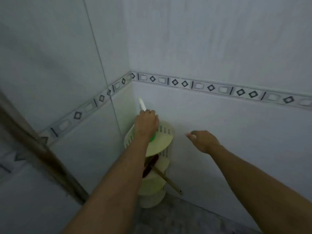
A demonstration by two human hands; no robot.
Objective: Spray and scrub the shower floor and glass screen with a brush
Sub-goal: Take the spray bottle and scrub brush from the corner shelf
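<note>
My left hand [146, 123] is closed around a brush with a white handle [142, 104] that sticks up toward the wall corner; a bit of green [153, 137] shows under the hand, over the top shelf of a cream corner rack [163, 141]. My right hand [203, 140] hovers to the right of the rack, near the wall, fingers loosely apart and holding nothing. A strip of grey shower floor [168, 218] shows at the bottom. No spray bottle or glass screen can be made out.
The tiered plastic rack stands in the corner of two white tiled walls with a patterned border strip [211, 87]. A lower shelf holds a dark red item [150, 164] and a wooden stick [170, 181] poking out. A brown edge [42, 149] runs diagonally at left.
</note>
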